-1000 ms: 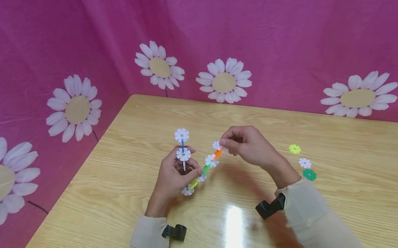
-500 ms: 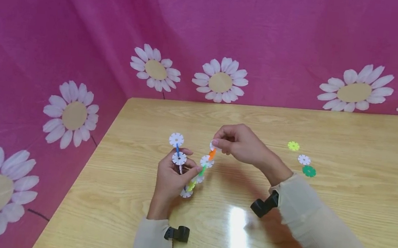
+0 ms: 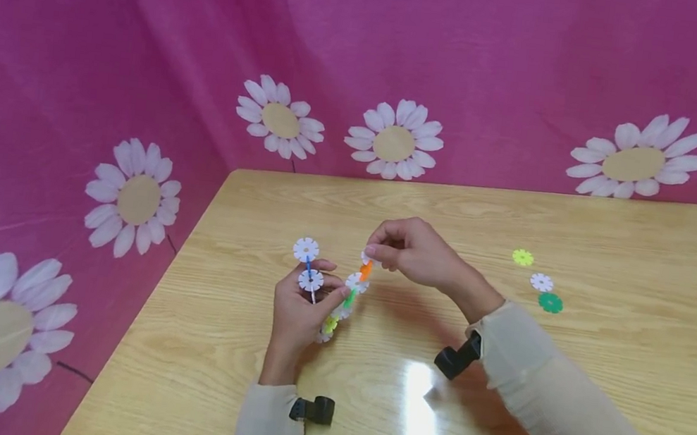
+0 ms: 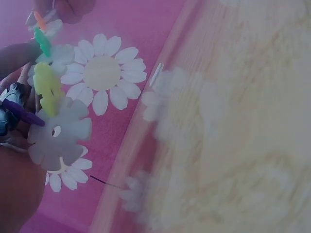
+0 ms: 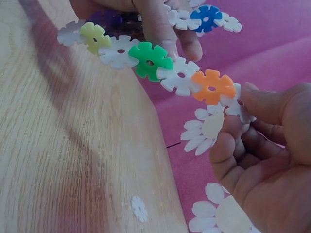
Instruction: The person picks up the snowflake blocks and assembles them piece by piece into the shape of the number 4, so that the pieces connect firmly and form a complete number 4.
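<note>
Notched plastic discs are slotted together into a curved chain held above the table. Its run shows in the right wrist view: a blue disc [image 5: 206, 18], a green disc [image 5: 150, 62], a yellow disc [image 5: 95, 39] and an orange disc [image 5: 212, 87], with white ones between. My left hand [image 3: 302, 312] grips the chain's middle, thumb over it. A purple disc [image 4: 22, 114] beside that hand is partly hidden. With thumb and fingertips, my right hand [image 3: 416, 253] pinches the white end disc [image 5: 236, 108], which joins the orange one. The chain's other end rises past my left fingers.
Loose on the wooden table [image 3: 624, 388], right of my right hand, lie a yellow-green disc [image 3: 523, 258], a white disc [image 3: 541, 282] and a green disc [image 3: 550, 302]. Pink cloth [image 3: 498, 70] with printed daisies hangs behind and at left.
My right hand and the pinched chain end have shifted slightly left, nearer my left hand. The chain's free end has moved a little left and down. Both hands keep their hold.
</note>
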`<state>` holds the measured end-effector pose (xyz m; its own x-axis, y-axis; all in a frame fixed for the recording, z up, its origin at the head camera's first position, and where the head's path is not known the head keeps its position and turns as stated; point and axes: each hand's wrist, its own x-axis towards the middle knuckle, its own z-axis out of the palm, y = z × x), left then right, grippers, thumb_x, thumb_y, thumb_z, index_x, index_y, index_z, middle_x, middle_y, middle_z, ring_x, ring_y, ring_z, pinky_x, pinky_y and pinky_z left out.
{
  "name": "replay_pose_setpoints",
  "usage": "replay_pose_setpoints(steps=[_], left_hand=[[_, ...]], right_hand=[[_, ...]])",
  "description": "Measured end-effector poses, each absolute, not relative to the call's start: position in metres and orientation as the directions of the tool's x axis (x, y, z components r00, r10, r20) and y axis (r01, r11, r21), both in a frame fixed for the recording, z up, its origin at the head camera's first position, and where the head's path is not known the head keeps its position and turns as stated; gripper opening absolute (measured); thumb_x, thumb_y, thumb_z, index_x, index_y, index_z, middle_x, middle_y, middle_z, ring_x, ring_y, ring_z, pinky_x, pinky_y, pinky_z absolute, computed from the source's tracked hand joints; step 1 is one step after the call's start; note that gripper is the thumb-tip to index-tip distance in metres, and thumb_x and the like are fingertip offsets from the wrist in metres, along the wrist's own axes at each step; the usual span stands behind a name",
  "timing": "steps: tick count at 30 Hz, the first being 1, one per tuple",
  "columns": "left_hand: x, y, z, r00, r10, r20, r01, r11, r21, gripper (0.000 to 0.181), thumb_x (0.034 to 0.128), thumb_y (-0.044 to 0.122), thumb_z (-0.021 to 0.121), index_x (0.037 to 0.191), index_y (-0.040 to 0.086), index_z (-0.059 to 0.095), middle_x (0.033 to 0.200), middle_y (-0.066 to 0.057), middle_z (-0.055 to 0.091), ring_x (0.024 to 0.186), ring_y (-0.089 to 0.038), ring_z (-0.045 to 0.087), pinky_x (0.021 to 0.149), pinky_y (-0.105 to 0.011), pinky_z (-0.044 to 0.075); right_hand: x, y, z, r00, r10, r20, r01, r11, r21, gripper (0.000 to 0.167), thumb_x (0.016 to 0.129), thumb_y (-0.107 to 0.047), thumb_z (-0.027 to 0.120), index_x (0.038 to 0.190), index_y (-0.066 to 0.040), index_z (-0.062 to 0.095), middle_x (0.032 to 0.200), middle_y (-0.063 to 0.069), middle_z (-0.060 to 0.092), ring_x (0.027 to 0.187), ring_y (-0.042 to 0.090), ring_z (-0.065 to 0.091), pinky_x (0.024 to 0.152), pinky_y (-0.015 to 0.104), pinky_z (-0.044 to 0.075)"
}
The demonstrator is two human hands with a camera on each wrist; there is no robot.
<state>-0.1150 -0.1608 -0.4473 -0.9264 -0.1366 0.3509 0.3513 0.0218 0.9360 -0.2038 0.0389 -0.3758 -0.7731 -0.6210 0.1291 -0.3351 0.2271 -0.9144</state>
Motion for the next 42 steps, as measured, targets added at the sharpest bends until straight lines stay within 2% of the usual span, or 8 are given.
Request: replay_pose_setpoints(steps=[4,10,15,19,24,33,42], left_hand=[[-0.114,-0.164,-0.446,-0.921,-0.167,0.352,0.352,0.029,0.936,0.033,0.0799,-0.013,0.077,0.108,-0.014,0.060,0.086,-0.026,0.070,0.074,-0.017,0.067,0.065,-0.023,0.053],[-0.114,-0.170,-0.446,-0.909,-0.214,0.357,0.354,0.053,0.934,0.031,0.0782,-0.014,0.078,0.105,-0.008,0.063,0.086,-0.022,0.071,0.073,-0.016,0.065,0.063,-0.021,0.051],[-0.113,-0.175,-0.446,-0.900,-0.238,0.365,0.360,0.067,0.931,0.030,0.0783,-0.013,0.078,0.105,-0.009,0.064,0.084,-0.023,0.070,0.073,-0.016,0.065,0.064,-0.021,0.052],[-0.113,-0.177,-0.444,-0.896,-0.244,0.371,0.362,0.082,0.929,0.027,0.0785,-0.011,0.079,0.103,-0.011,0.067,0.084,-0.022,0.070,0.073,-0.016,0.065,0.065,-0.022,0.053],[-0.113,-0.179,-0.443,-0.893,-0.237,0.381,0.373,0.080,0.924,0.023,0.0781,-0.011,0.079,0.099,-0.014,0.070,0.084,-0.026,0.069,0.073,-0.015,0.067,0.064,-0.022,0.053],[-0.113,-0.181,-0.443,-0.892,-0.241,0.383,0.378,0.068,0.923,0.017,0.0770,-0.013,0.078,0.092,-0.014,0.071,0.083,-0.027,0.069,0.071,-0.014,0.068,0.064,-0.022,0.055],[-0.113,-0.183,-0.445,-0.896,-0.244,0.372,0.357,0.102,0.928,0.014,0.0781,-0.009,0.080,0.090,-0.009,0.073,0.083,-0.022,0.071,0.071,-0.016,0.068,0.064,-0.024,0.055]], right_hand=[[-0.207,0.035,-0.376,-0.772,-0.626,0.110,-0.312,0.223,-0.924,0.011,0.098,-0.009,0.065,0.092,-0.002,0.071,0.073,0.007,0.061,0.067,0.022,0.055,0.060,0.031,0.046],[-0.218,0.033,-0.379,-0.789,-0.612,0.051,-0.248,0.241,-0.938,0.027,0.103,-0.024,0.060,0.091,-0.002,0.070,0.081,0.012,0.064,0.076,0.026,0.060,0.070,0.039,0.053],[-0.231,0.036,-0.389,-0.815,-0.579,0.011,-0.243,0.326,-0.914,0.024,0.101,-0.023,0.062,0.100,-0.001,0.072,0.090,0.017,0.066,0.080,0.025,0.062,0.073,0.044,0.054],[-0.240,0.040,-0.399,-0.836,-0.548,-0.007,-0.278,0.436,-0.856,0.023,0.099,-0.019,0.063,0.107,0.001,0.073,0.095,0.016,0.069,0.080,0.023,0.063,0.071,0.037,0.052],[-0.248,0.041,-0.410,-0.849,-0.529,-0.011,-0.320,0.530,-0.785,0.019,0.098,-0.014,0.064,0.103,0.001,0.075,0.090,0.013,0.071,0.075,0.019,0.056,0.065,0.032,0.046],[-0.265,0.036,-0.430,-0.839,-0.543,-0.017,-0.403,0.643,-0.651,0.012,0.091,-0.009,0.070,0.097,0.000,0.077,0.086,0.006,0.071,0.079,0.022,0.057,0.072,0.036,0.049],[-0.269,0.024,-0.439,-0.854,-0.509,-0.111,-0.384,0.759,-0.526,0.025,0.089,-0.019,0.077,0.105,0.000,0.075,0.098,0.010,0.070,0.091,0.027,0.061,0.084,0.042,0.052]])
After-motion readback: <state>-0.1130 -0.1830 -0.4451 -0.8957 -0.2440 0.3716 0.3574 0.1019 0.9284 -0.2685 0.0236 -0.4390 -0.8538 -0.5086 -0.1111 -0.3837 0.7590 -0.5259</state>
